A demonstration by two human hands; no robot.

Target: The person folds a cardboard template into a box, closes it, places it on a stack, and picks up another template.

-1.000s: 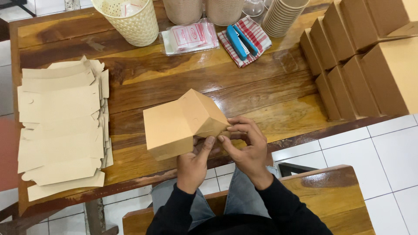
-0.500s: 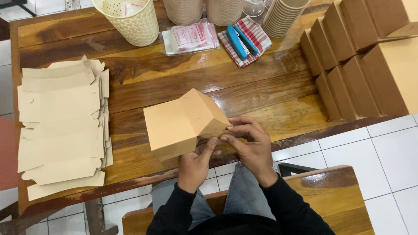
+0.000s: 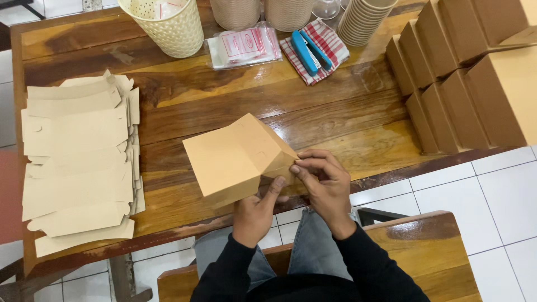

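Both hands pinch the half-folded brown box (image 3: 238, 159) above the table's (image 3: 190, 103) near edge: left hand (image 3: 256, 215) underneath, right hand (image 3: 324, 182) pressing its corner flap. Uneven pressure could crease the card crookedly.

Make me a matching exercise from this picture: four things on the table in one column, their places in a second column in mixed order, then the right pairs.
Things:
1. half-folded box
2. flat cardboard blanks
3. finished boxes
4. blue stapler

Places:
A. on the striped cloth
B. stacked at the table's left end
C. between the left hand and right hand
D. in rows at the table's right end

Pairs: 1-C, 2-B, 3-D, 4-A
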